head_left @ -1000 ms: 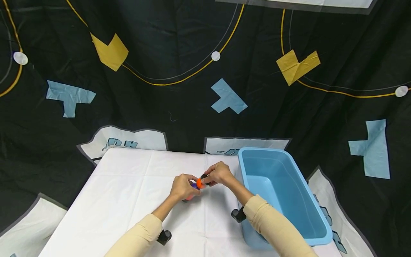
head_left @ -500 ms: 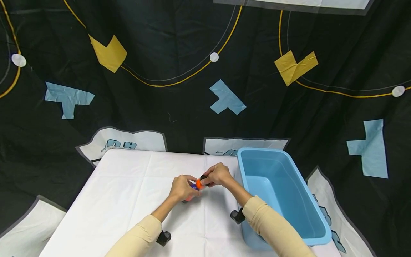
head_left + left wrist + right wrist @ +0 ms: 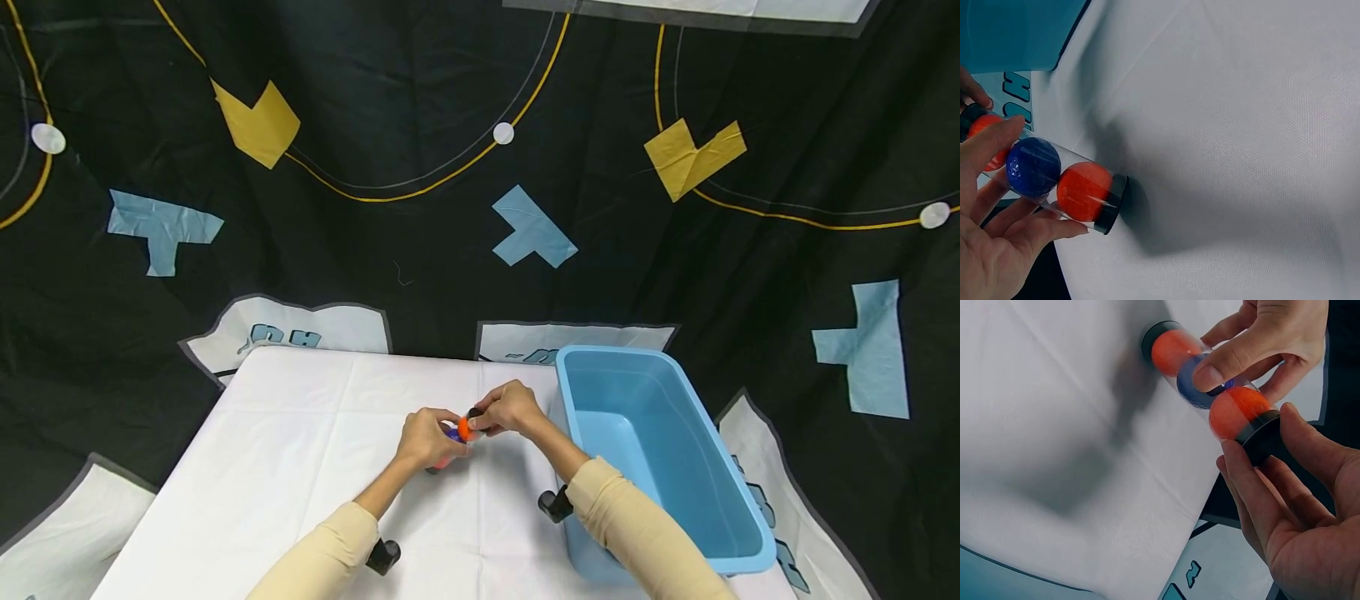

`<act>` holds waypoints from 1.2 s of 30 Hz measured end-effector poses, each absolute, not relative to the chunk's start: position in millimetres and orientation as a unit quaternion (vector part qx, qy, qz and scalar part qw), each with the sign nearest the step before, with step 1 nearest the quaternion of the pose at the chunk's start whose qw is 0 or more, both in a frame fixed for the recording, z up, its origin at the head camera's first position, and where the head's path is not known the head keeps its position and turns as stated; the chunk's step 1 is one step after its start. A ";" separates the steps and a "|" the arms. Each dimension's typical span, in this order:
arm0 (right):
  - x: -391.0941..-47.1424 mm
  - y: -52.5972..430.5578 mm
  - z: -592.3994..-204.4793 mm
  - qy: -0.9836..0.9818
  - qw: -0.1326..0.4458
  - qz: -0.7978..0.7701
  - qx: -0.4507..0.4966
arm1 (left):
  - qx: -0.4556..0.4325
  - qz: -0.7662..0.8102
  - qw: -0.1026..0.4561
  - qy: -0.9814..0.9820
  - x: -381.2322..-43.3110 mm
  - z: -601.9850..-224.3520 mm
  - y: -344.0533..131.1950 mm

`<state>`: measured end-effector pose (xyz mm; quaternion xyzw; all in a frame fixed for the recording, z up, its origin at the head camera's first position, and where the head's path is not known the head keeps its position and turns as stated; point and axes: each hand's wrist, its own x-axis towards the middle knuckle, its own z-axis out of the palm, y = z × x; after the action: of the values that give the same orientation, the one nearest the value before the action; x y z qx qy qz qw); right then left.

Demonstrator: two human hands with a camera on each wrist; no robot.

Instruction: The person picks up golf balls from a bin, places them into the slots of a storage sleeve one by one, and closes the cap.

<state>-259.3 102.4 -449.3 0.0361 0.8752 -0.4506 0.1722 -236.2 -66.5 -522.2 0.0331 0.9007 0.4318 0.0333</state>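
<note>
Both hands hold a clear tube [image 3: 1072, 154] with a black cap on each end, raised over the white table. Inside it sit two orange balls with a blue ball [image 3: 1034, 167] between them. My left hand [image 3: 429, 437] grips the tube around its middle, thumb across the blue ball. With thumb and fingertips, my right hand [image 3: 1310, 519] pinches the black cap [image 3: 1260, 437] at the end beside one orange ball [image 3: 1238, 412]. The other orange ball [image 3: 1084, 190] lies against the far cap [image 3: 1112, 205]. In the head view the hands cover much of the tube.
A light blue plastic tub [image 3: 667, 400] stands at the table's right side, close to the right forearm. White cloth covers the table [image 3: 300, 483]. Behind it hangs a black cloth [image 3: 420, 275] with yellow and blue tape marks.
</note>
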 end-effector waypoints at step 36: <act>-267.2 123.3 -423.0 0.918 0.191 -0.347 0.000 | 0.012 0.422 -0.024 0.906 -241.3 -508.0 -70.5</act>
<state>-267.2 123.3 -423.0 0.0001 0.9183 -0.3466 0.1912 -241.3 -70.5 -508.0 0.0123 0.9062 0.4220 -0.0241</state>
